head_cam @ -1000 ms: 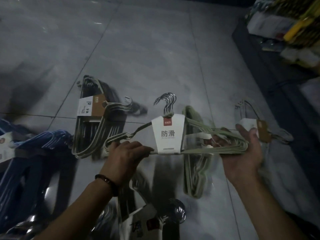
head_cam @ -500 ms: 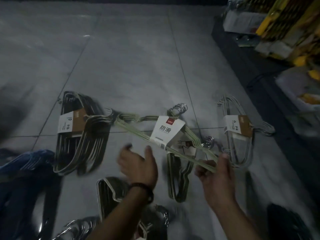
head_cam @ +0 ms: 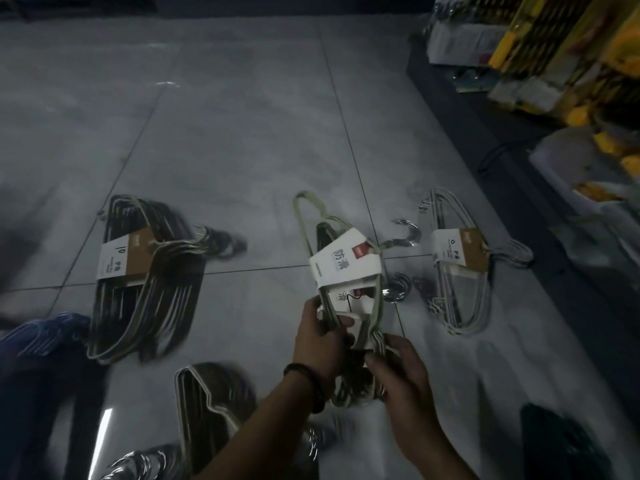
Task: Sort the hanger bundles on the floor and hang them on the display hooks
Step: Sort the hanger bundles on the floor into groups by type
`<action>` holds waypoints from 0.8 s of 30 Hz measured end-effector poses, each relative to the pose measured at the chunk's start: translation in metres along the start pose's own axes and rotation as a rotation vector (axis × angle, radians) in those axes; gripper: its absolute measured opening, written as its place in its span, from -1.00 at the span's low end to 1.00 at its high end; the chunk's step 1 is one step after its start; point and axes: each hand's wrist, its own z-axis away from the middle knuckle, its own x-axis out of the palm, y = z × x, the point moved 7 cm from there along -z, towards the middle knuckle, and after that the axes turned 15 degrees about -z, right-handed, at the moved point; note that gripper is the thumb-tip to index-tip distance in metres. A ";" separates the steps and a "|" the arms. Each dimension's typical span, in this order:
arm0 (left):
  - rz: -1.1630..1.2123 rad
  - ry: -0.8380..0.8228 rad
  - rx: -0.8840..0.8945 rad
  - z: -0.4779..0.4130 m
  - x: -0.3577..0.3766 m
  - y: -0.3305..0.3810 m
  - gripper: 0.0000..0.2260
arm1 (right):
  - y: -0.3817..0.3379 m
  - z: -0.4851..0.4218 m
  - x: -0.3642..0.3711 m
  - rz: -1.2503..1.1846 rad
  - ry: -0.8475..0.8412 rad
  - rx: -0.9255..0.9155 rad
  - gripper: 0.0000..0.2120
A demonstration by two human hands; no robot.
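A pale green hanger bundle (head_cam: 341, 265) with a white paper label and metal hooks pointing right lies lengthwise over a second green bundle on the grey floor. My left hand (head_cam: 322, 344) pinches its near end from the left. My right hand (head_cam: 398, 368) grips the same end from the right. A dark bundle (head_cam: 145, 271) with a brown and white label lies to the left. A white bundle (head_cam: 457, 265) with a similar label lies to the right. Another light bundle (head_cam: 207, 403) lies near my left forearm.
Blue hangers (head_cam: 45, 334) are piled at the left edge. A dark shelf base (head_cam: 485, 140) runs along the right, with yellow and white packaged goods (head_cam: 554, 57) above it. A dark object (head_cam: 561, 441) lies at bottom right. Grey floor tiles stretch ahead.
The green bundle has swung from lying crosswise to pointing away from me and come down onto the other green bundle. My left hand has come back onto it beside my right hand.
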 end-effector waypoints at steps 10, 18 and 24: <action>-0.488 0.083 0.081 -0.008 -0.003 -0.004 -0.63 | 0.017 -0.015 0.006 0.648 -0.097 0.030 -0.80; -0.752 0.049 -0.050 -0.015 -0.003 -0.021 -0.50 | 0.016 -0.030 -0.014 0.715 -0.061 -0.043 -0.75; -0.938 0.055 0.053 -0.013 -0.005 -0.019 -0.39 | -0.023 -0.076 -0.103 1.001 0.413 -0.162 -0.75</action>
